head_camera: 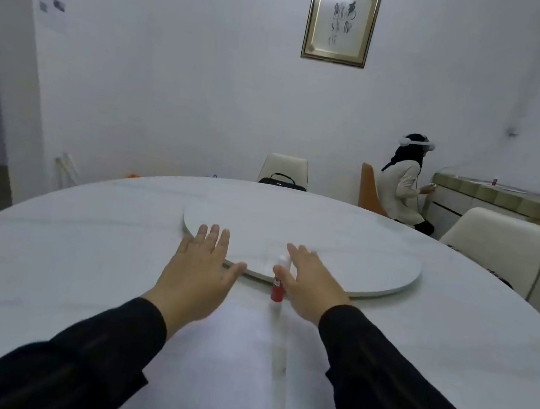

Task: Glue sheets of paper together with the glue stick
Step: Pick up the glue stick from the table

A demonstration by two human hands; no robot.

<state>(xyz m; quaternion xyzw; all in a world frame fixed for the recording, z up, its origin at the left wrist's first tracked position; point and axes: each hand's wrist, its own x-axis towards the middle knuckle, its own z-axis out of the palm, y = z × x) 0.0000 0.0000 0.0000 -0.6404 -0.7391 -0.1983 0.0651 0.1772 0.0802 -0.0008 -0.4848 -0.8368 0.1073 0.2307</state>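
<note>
A red glue stick [277,286] with a white cap stands upright on the round white table [47,264], just in front of the turntable's near edge. White paper [231,353] lies flat on the table between my forearms, hard to tell from the tabletop. My left hand [198,267] hovers open, palm down, left of the glue stick, its fingertips over the turntable rim. My right hand [311,285] is also open and palm down, right beside the glue stick, its thumb close to the cap. Neither hand holds anything.
A round white turntable [342,248] sits at the table's centre. Cream chairs [285,168] stand behind the table and at the right [497,241]. A black bag [282,182] lies on the far chair. Another person [404,187] sits at a sideboard [509,201] at the back right.
</note>
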